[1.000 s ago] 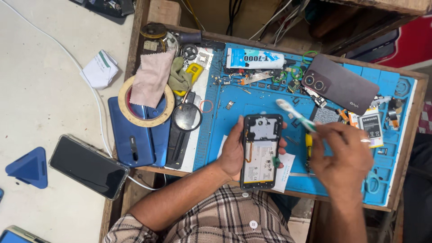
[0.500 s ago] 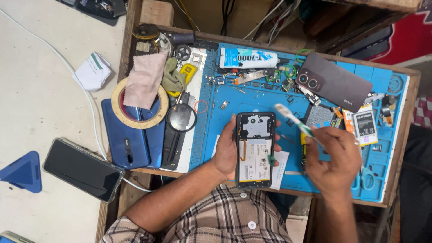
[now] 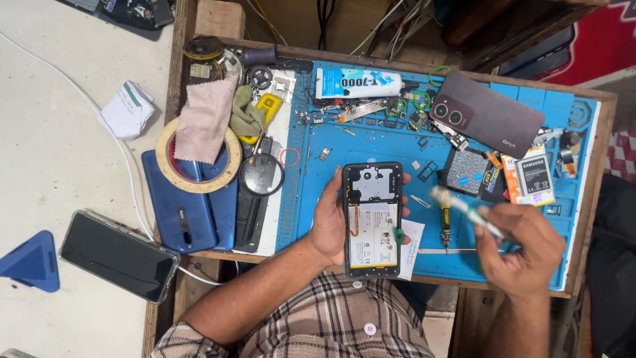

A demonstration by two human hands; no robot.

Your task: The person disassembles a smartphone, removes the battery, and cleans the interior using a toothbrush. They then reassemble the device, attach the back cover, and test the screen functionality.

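The left hand (image 3: pixel 329 222) wraps around the left edge of an opened phone (image 3: pixel 372 219), fingers curled over its side and gripping it, so that the phone lies flat on the blue work mat (image 3: pixel 318 192) near the front edge of the bench, its back cover off and its battery and metal shield showing. The right hand (image 3: pixel 523 248) is just to the right of the phone, fingers pressed together around the handle of a toothbrush (image 3: pixel 464 209), whose white bristled head points up and left, above the mat and apart from the phone. A small screwdriver with a yellow grip (image 3: pixel 445 222) lies on the mat between the phone and the right hand. At the back of the mat lies a white glue tube (image 3: pixel 358 83), and to its right a dark phone back cover (image 3: pixel 487 114) with two camera rings. A spare battery (image 3: pixel 534 176) sits at the right side of the mat. Left of the mat are a magnifying glass (image 3: pixel 261 175), a roll of tape (image 3: pixel 197 160) with a pink cloth (image 3: pixel 204 119) draped over it, and a blue phone (image 3: pixel 189 209) under the roll. A black phone (image 3: pixel 118 255) lies on the pale surface further left, with a white cable running beside it.
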